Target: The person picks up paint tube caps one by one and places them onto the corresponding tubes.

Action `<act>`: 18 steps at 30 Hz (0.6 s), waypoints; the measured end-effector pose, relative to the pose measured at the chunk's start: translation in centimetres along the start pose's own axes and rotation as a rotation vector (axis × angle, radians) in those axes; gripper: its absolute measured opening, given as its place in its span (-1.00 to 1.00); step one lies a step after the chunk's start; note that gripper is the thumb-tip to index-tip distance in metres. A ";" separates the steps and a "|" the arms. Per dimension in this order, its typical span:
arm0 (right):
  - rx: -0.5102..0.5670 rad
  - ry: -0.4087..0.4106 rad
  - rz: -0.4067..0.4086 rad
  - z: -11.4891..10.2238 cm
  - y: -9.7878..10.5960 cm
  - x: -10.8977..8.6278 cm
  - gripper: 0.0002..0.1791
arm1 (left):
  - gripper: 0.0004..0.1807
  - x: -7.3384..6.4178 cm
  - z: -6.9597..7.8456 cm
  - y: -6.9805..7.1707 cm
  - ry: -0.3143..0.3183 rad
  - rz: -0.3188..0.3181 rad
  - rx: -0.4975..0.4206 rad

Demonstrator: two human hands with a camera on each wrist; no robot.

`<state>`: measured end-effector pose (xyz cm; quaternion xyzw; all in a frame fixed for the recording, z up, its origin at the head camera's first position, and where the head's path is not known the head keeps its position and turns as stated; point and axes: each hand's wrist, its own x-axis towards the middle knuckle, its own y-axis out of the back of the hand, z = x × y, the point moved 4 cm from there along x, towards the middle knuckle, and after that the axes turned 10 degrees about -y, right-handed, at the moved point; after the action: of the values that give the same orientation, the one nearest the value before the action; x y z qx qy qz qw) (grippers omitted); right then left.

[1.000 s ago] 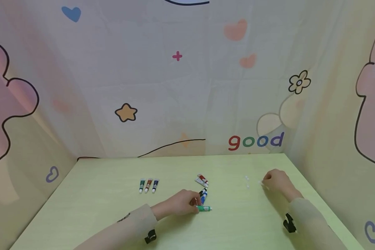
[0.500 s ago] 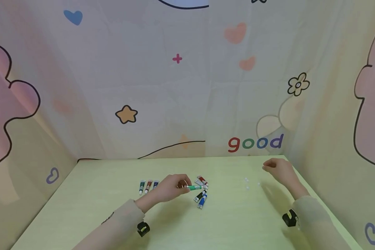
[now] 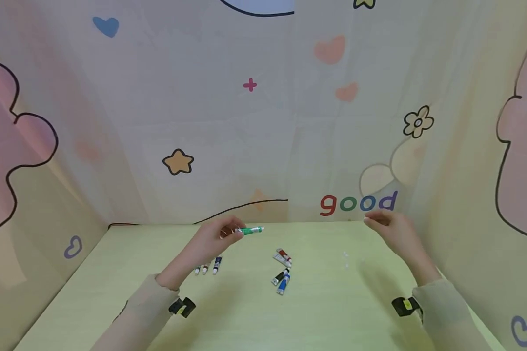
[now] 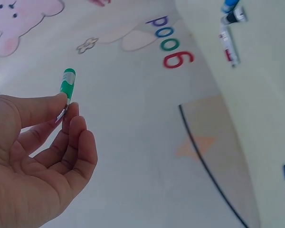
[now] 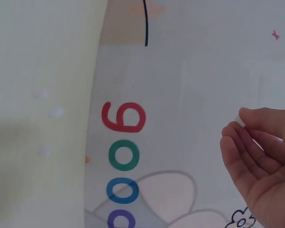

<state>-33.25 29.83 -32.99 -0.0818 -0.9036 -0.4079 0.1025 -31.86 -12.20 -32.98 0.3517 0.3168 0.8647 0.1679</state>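
My left hand (image 3: 212, 239) is raised above the table and pinches a green paint tube (image 3: 252, 230) between thumb and fingers. Its narrow white tip points right in the head view. In the left wrist view the tube (image 4: 68, 81) sticks up from the fingertips. On the right, my right hand (image 3: 394, 233) is also lifted and pinches a small white cap-like piece (image 5: 239, 120). Below and between the hands lie a red tube (image 3: 284, 254), a white tube (image 3: 282, 261), a dark tube (image 3: 280, 277) and a blue tube (image 3: 283, 284), close together.
Several small white pieces (image 3: 345, 259) lie on the pale table (image 3: 316, 312) near the right hand. A row of three tubes, one dark blue (image 3: 217, 265), is partly hidden by the left hand. A printed curtain (image 3: 211, 97) rises behind and at both sides.
My left hand has lifted the green tube off the table and carried it up and left. The right hand has risen from the table with the small white piece.
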 end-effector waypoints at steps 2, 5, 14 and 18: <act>0.009 0.023 0.022 -0.8 0.1 -0.4 -0.58 | -0.85 -0.3 0.4 1.2 -0.002 0.034 0.011; 0.038 0.054 0.050 -2.0 0.2 -1.2 -0.62 | -0.83 -0.8 0.9 2.4 0.008 0.068 0.017; 0.243 0.149 0.013 -6.4 -0.5 -4.0 -0.71 | -0.85 -2.8 3.5 4.2 0.025 0.138 -0.006; 0.318 0.210 -0.019 -8.7 -1.0 -5.0 -0.76 | -0.84 -3.5 4.7 4.6 0.013 0.164 -0.023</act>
<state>-27.61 22.23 -29.36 -0.0129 -0.9416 -0.2674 0.2042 -26.41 -15.42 -29.08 0.3688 0.2782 0.8814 0.0986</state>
